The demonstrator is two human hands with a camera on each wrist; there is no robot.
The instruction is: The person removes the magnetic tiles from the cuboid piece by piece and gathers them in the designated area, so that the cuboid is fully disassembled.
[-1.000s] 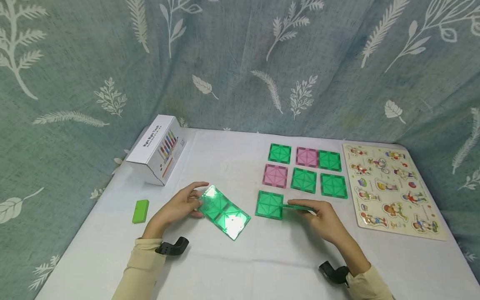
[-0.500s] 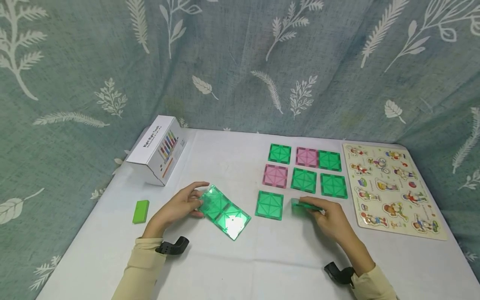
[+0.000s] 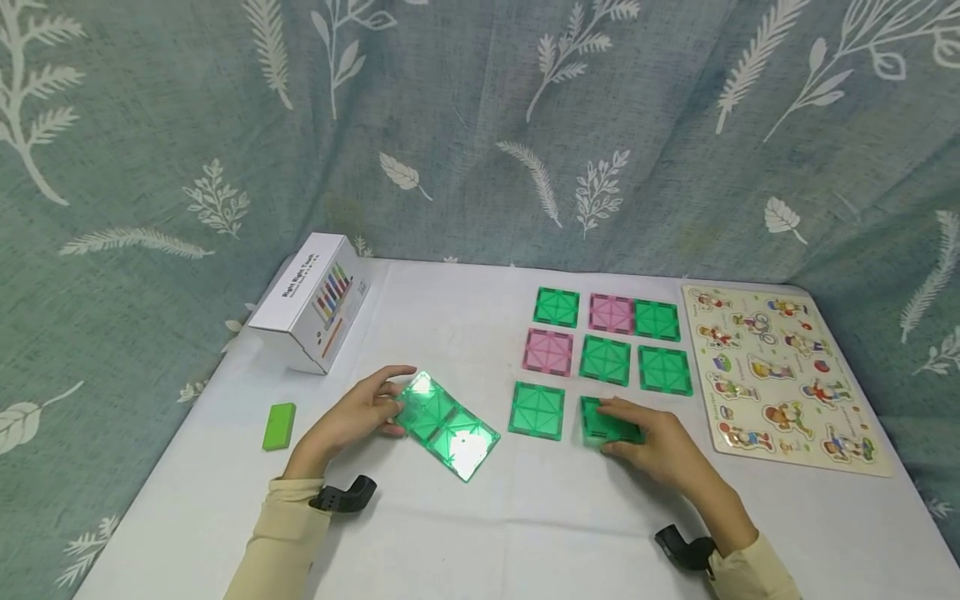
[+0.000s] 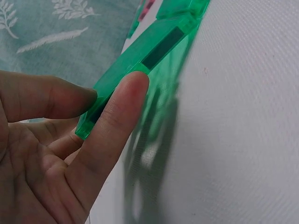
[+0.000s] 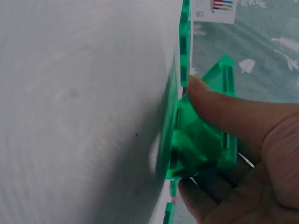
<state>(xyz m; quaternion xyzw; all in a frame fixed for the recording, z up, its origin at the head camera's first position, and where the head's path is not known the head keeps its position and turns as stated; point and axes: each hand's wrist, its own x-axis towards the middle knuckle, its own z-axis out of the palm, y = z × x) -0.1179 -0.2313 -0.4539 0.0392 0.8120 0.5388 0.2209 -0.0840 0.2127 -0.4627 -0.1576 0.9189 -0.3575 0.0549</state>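
My left hand (image 3: 358, 412) pinches one corner of two green magnetic tiles (image 3: 448, 425) joined edge to edge. In the left wrist view, thumb and fingers grip the raised end of these tiles above the white cloth. On the right, my right hand (image 3: 660, 440) holds another translucent green square tile (image 5: 201, 133) by its edges, tilted, its lower edge close to the cloth. A flat green tile (image 3: 537, 411) lies just left of it, with a gap between. Behind it are a pink tile (image 3: 548, 352) and green tiles (image 3: 605, 360) in rows.
At the back left stands a white box (image 3: 311, 300) with a coloured picture. A light green block (image 3: 279, 426) lies in front of it. A wooden picture puzzle board (image 3: 783, 379) occupies the right side. A patterned curtain (image 3: 465, 133) hangs behind the white-covered table (image 3: 450, 533).
My right hand has drawn its green tile rightward, away from the flat green tile, and tipped it from edge-on to flatter. My left hand and the joined tiles have stayed in place.
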